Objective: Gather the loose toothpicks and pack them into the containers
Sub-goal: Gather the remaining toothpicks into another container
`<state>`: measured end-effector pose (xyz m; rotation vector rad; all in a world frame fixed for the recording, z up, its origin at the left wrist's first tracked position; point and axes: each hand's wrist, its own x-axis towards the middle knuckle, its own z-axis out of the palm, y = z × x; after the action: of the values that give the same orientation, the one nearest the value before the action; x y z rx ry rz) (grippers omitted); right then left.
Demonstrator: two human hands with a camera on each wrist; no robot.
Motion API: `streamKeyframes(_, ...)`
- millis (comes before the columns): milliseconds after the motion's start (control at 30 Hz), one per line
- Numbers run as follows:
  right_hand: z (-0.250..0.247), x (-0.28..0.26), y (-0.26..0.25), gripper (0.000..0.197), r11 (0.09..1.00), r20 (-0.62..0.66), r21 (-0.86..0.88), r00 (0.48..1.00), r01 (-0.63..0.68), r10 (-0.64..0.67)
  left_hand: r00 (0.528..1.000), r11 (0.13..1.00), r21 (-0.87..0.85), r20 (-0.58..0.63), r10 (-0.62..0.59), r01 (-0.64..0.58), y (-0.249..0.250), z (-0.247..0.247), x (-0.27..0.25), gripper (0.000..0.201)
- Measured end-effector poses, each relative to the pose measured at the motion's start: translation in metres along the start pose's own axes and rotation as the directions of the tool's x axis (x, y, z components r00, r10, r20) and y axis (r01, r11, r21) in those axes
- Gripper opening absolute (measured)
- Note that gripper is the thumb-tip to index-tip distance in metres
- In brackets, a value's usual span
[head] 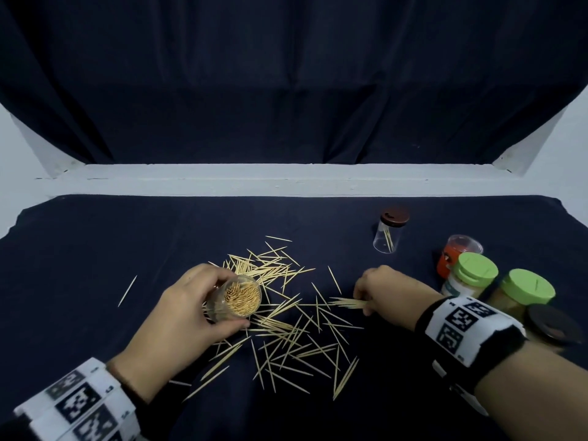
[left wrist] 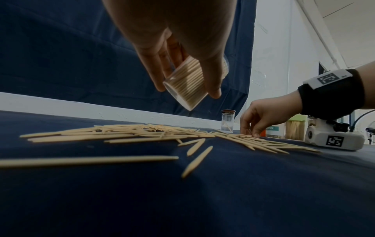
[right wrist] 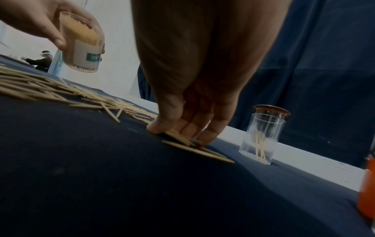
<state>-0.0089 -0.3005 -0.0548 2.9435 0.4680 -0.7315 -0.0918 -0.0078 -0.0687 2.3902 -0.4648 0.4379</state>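
Observation:
Loose toothpicks lie scattered over the dark cloth in the middle of the table. My left hand grips a clear open jar packed with toothpicks, tilted and lifted above the pile. My right hand is down on the cloth to the right, thumb and fingers pinching a small bundle of toothpicks. The same hand shows at the pile's right end in the left wrist view.
A near-empty clear jar with a brown lid leaning behind it stands at the back right. An orange jar, two green-lidded jars and a dark lid crowd the right edge. One stray toothpick lies left.

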Motion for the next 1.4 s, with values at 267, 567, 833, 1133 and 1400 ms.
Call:
streamKeyframes(267,0.013,-0.005,0.003,0.015,0.997,-0.125,0.077,0.992,0.000,0.010,0.999,0.999,0.017,0.009,-0.034,0.034,-0.001,0.002,0.000,0.054)
streamKeyframes(567,0.006,-0.012,0.000,0.016,0.980,-0.215,0.197,0.977,0.039,0.004,0.999,0.998,0.042,0.019,-0.043,0.042,0.000,0.005,-0.001,0.055)
streamKeyframes(833,-0.024,-0.040,-0.069,0.018,0.888,-0.378,0.307,0.900,0.341,-0.215,0.999,0.996,0.074,0.030,-0.043,0.041,-0.002,0.003,-0.001,0.055)
streamKeyframes(1133,-0.026,-0.034,-0.108,0.016,0.960,-0.352,0.091,0.911,0.264,-0.217,0.999,0.994,0.106,0.034,0.006,-0.009,-0.003,0.003,-0.001,0.055)
streamKeyframes(1400,-0.039,-0.045,-0.136,0.026,0.954,-0.314,0.072,0.914,0.291,-0.256,0.993,0.979,0.172,0.065,0.096,-0.105,0.003,0.006,-0.004,0.062)
